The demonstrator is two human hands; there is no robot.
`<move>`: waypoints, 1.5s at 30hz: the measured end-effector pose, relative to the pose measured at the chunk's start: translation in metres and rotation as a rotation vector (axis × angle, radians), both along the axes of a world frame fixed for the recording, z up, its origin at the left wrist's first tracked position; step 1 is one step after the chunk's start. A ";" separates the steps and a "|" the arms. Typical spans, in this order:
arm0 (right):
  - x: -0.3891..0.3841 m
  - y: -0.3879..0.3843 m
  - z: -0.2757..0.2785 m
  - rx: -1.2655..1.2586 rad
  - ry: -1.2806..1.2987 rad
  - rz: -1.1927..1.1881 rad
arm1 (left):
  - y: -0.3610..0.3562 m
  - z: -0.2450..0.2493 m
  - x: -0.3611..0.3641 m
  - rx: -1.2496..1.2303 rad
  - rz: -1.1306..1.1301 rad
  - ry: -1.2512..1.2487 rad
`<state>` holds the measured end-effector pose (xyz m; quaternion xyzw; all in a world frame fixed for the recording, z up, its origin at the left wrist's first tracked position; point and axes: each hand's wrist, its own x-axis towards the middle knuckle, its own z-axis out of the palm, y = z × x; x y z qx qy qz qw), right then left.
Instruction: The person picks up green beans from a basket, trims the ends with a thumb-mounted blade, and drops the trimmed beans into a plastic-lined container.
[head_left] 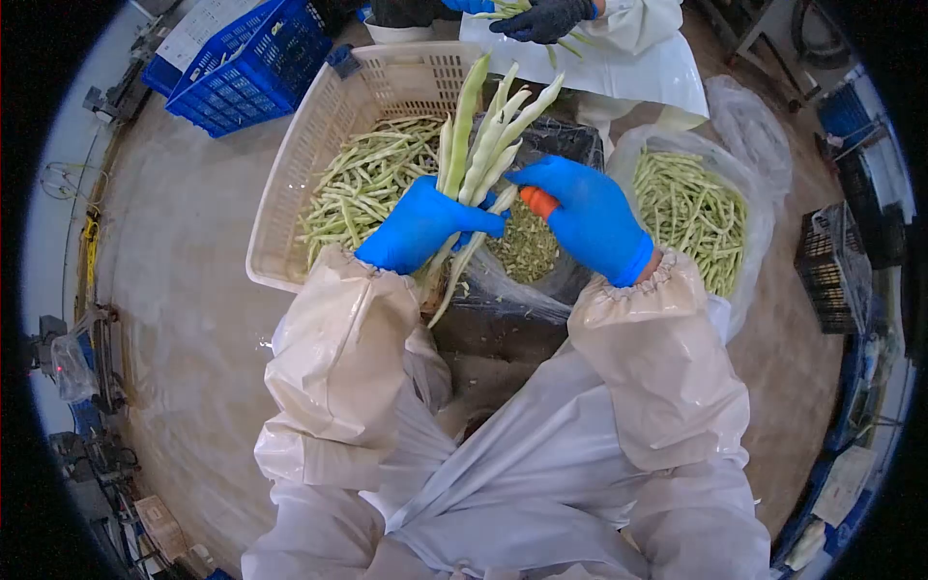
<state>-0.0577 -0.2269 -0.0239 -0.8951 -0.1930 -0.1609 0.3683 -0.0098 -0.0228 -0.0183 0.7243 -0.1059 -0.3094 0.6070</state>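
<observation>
My left hand [425,224], in a blue glove, is closed round a bunch of long pale green beans [483,145] that fan upward, with some ends hanging below. Close on its right, my right hand [592,215], also gloved in blue, grips an orange-red handle [538,201]; any blade is hidden. Beneath my hands, a dark container lined with plastic holds chopped green bits [525,244]. To the left, beans [372,184] lie in a cream crate [280,208]. On the right, a clear plastic bag [766,203] is full of beans [688,208].
Across from me, a co-worker's dark-gloved hand [543,21] and blue-gloved hand hold beans over a white apron [638,77]. A blue crate [242,82] stands at the upper left. A black crate [833,275] sits at the right, near equipment along the wall.
</observation>
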 end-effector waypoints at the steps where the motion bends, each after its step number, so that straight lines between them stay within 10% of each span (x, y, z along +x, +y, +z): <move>1: -0.001 0.000 0.001 -0.032 0.022 -0.004 | 0.001 0.000 0.000 0.017 -0.002 -0.018; 8: -0.004 0.005 0.006 -0.118 0.115 -0.047 | -0.005 -0.005 -0.005 0.096 0.007 -0.263; 14: 0.001 0.003 0.016 0.891 0.684 0.004 | -0.007 0.006 -0.006 -0.192 0.119 -0.168; 35: 0.001 -0.047 0.043 0.914 0.400 -0.090 | 0.060 -0.003 0.056 -0.769 0.803 -0.161; 38: 0.013 -0.056 0.013 0.224 -0.038 -0.157 | 0.062 0.000 0.053 -0.786 0.810 -0.187; 45: -0.002 0.012 0.015 0.778 0.781 0.136 | 0.027 0.010 0.029 -0.666 0.749 -0.238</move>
